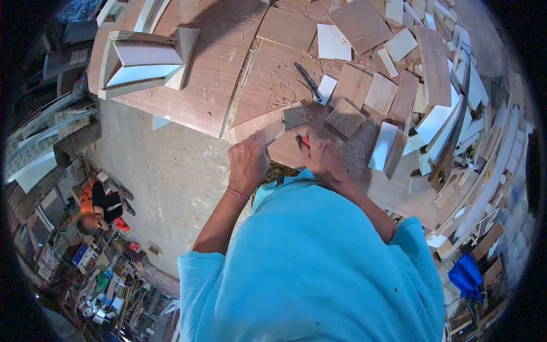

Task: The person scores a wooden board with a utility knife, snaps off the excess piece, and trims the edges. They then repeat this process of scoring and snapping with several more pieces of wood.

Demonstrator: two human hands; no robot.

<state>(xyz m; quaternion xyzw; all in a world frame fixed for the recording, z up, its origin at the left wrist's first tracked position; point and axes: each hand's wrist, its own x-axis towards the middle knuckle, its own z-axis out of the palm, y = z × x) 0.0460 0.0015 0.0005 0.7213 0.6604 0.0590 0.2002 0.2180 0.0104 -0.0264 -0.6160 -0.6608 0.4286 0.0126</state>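
Note:
My left hand (248, 163) is closed at the near edge of the bench, beside a pale wooden strip (256, 126). A thin, shiny sliver shows by its fingertips, too small to identify. My right hand (326, 159) is closed around a red-handled tool (306, 140), whose thin dark tip points toward my left hand. Just beyond the hands lies a small grey block (294, 116). Farther up the bench is a black pen-like tool (307, 81), next to a small white panel (325, 89). A square wooden piece (345, 118) rests to the right of my right hand.
A wooden frame with white panels (145, 60) stands at the bench's left. Wood and white offcuts (399, 91) pile up on the right, with shavings (279, 94) scattered around. Below left, a person in orange (88, 199) is near the concrete floor (159, 188) and clutter.

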